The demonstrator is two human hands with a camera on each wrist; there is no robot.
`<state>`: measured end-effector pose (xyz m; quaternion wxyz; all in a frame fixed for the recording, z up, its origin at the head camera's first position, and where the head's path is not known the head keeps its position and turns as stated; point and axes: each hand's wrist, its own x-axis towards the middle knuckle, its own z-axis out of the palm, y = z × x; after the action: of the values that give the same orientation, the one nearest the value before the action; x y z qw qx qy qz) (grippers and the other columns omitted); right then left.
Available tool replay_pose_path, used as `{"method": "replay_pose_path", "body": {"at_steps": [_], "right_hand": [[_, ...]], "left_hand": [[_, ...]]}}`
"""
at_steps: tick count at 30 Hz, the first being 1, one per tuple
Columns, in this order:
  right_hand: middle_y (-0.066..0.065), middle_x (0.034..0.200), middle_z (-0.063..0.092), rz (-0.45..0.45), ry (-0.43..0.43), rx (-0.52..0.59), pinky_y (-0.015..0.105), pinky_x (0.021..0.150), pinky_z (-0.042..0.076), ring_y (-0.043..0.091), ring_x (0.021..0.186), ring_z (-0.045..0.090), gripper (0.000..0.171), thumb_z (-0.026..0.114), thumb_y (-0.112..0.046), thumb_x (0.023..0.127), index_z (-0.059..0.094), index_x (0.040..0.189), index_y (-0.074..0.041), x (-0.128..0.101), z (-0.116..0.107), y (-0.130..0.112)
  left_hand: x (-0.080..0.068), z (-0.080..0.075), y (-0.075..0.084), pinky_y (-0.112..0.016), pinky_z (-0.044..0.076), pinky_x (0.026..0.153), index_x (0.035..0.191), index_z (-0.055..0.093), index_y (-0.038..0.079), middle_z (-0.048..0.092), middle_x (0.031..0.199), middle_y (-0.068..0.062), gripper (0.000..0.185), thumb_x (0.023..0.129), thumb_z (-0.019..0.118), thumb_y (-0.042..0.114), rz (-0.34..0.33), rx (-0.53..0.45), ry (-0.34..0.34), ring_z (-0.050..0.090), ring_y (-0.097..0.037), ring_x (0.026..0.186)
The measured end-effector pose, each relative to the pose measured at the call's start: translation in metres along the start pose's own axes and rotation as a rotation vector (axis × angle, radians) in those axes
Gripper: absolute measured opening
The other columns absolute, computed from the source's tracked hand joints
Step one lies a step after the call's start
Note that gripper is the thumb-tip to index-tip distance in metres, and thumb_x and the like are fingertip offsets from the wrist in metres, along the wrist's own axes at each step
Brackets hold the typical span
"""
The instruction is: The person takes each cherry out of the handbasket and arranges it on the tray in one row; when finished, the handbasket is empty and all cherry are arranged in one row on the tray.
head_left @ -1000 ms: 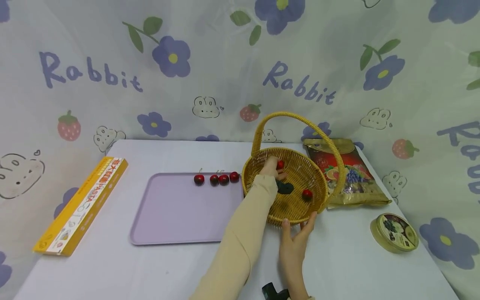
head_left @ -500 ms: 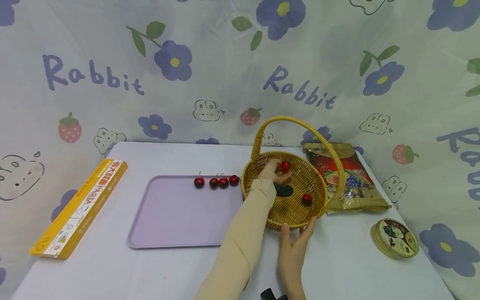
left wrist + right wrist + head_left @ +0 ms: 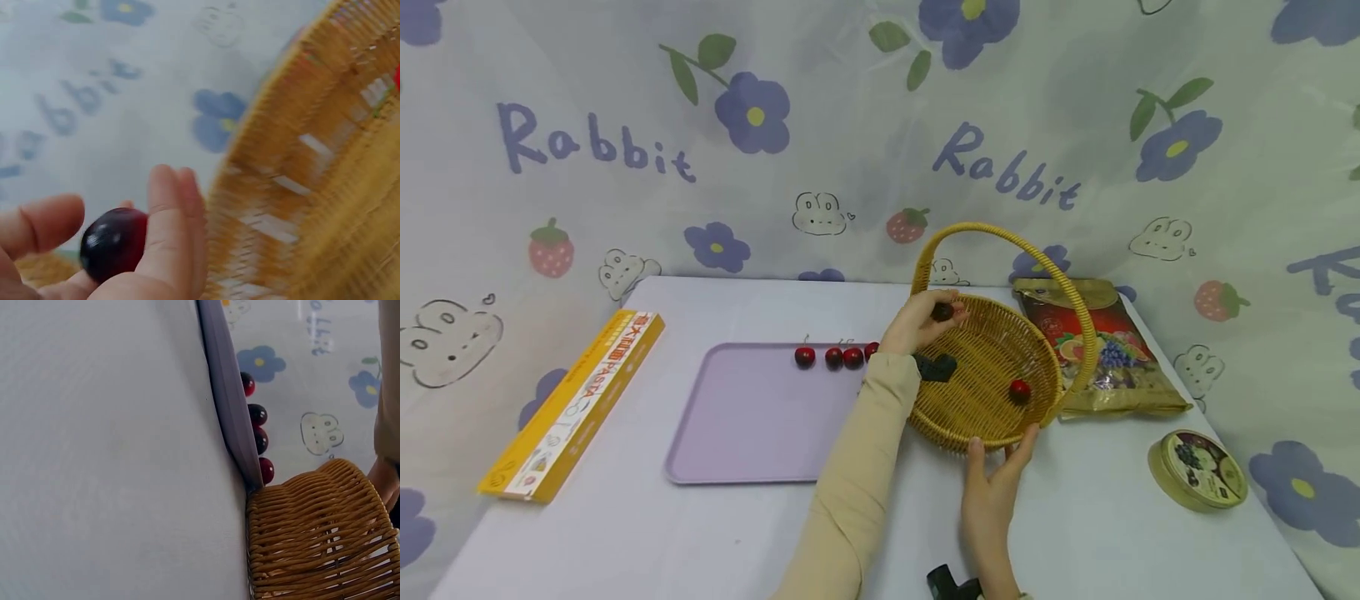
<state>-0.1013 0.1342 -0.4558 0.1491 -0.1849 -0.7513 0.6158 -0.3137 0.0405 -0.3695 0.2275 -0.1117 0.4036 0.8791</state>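
Woven yellow wicker makes up the round handled basket [image 3: 992, 375] at the middle of our table, and our left hand [image 3: 917, 321] is lifted just above its near-left rim with a dark red cherry [image 3: 942, 312] pinched between thumb and fingertips. The left wrist view confirms it: the glossy fruit [image 3: 112, 244] sits held against the fingers [image 3: 169, 225], the thumb closing on it from the other side. Our right hand [image 3: 992, 483] rests with relaxed, spread fingers against the basket's front rim, steadying it rather than gripping it.

One bright red cherry [image 3: 1019, 389] lies on the basket floor toward the right, and a small dark object [image 3: 934, 367] lies near the left wall; we cannot tell what it is. Just left of the basket, the flat lilac plastic tray [image 3: 752, 433] carries a row of four cherries [image 3: 835, 357] along its far edge, the last almost at the basket.

To do this well, we judge that we should keep the pinch light so the skin does not bruise, clear the rim and the arched handle [image 3: 1000, 250] before moving sideways, and keep the right hand braced so the light basket does not slide or tip. Setting the fruit down gently would stop it rolling along the smooth tray.
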Motion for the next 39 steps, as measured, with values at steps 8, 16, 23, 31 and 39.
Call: {"method": "replay_pose_path", "body": {"at_steps": [8,16,23,31,39], "right_hand": [[0.005,0.163,-0.011,-0.011,-0.006,0.000,0.071,0.114,0.011,0.044,0.148,0.006,0.086,0.053,-0.026,0.101,-0.014,0.155,-0.024,0.003,-0.005,-0.002],[0.005,0.163,-0.012,0.000,-0.004,-0.011,0.072,0.113,0.013,0.044,0.148,0.007,0.086,0.053,-0.026,0.101,-0.013,0.155,-0.024,0.004,-0.006,-0.006],[0.006,0.163,-0.012,-0.023,0.008,-0.016,0.072,0.112,0.016,0.045,0.147,0.008,0.086,0.053,-0.023,0.101,-0.013,0.155,-0.022,0.006,-0.004,-0.005],[0.005,0.163,-0.013,-0.006,0.006,-0.023,0.072,0.112,0.016,0.046,0.147,0.008,0.086,0.053,-0.024,0.101,-0.014,0.155,-0.023,0.004,-0.003,-0.005],[0.007,0.163,-0.013,-0.011,-0.001,-0.020,0.072,0.112,0.017,0.046,0.147,0.008,0.086,0.053,-0.025,0.101,-0.013,0.155,-0.021,0.000,-0.001,-0.005]], "left_hand": [[-0.051,-0.030,0.052,-0.036,0.040,0.114,0.146,0.036,-0.005,0.039,0.146,-0.026,0.045,0.101,0.041,-0.003,0.158,0.336,-0.048,0.041,-0.035,0.136],[-0.082,-0.114,0.081,-0.031,0.044,0.109,0.144,0.041,-0.004,0.043,0.145,-0.025,0.048,0.097,0.051,-0.002,0.275,0.522,0.203,0.050,-0.027,0.128],[-0.101,-0.181,0.085,-0.016,0.054,0.089,0.136,0.054,0.001,0.054,0.135,-0.018,0.046,0.092,0.065,0.005,0.239,0.669,0.517,0.059,0.000,0.084],[-0.097,-0.209,0.065,-0.035,0.043,0.111,0.132,0.059,0.003,0.059,0.134,-0.019,0.046,0.088,0.071,0.011,0.179,0.817,0.564,0.053,-0.025,0.124],[-0.095,-0.212,0.056,-0.030,0.048,0.100,0.129,0.062,0.003,0.059,0.133,-0.019,0.045,0.085,0.073,0.007,0.145,0.833,0.580,0.057,-0.017,0.108]]}}
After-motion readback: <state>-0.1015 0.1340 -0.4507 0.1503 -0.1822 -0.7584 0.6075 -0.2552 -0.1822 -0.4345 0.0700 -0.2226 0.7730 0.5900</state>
